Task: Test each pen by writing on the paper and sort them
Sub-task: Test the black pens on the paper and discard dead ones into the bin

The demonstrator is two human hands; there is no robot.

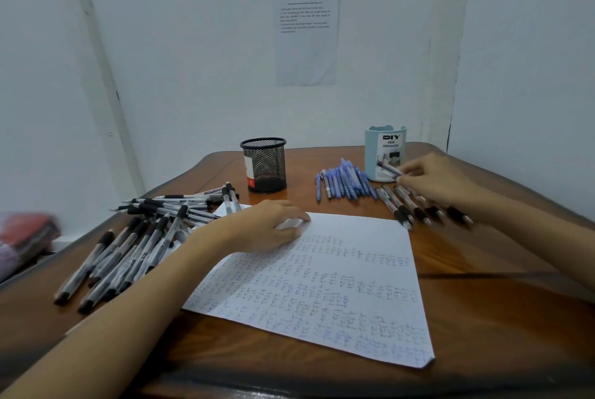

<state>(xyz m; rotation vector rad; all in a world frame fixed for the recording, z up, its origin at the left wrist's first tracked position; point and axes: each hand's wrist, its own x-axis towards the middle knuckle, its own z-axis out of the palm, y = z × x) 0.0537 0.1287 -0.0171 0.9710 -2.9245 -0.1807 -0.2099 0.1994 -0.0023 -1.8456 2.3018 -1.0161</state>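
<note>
so the paper (322, 295) is lying mid worktop (483, 318) and is being pinned near its top left corner by the left hand (267, 224). the fingers are resting loosely on it and nothing is being gripped, probably so the sheet isn't sliding while test scribbles are being made. one pen (388, 169) is being pinched in the fingertips of the right hand (431, 179), right in front of the light blue organizer (384, 147) and just above the row of grip pens (399, 205). whether it's being picked up or put down can't be told. the piles are seemingly being kept apart by type so nothing is getting mixed.

counts:
- one sheet
- two cups, the organizer plus a black mesh cup (264, 163)
- roughly ten blue pens (344, 181) fanned between the cups
- at least five in the right row, some being hidden by the hand
- the black-capped pile (145, 231) on the left is too tangled, well over twenty is being guessed
</note>
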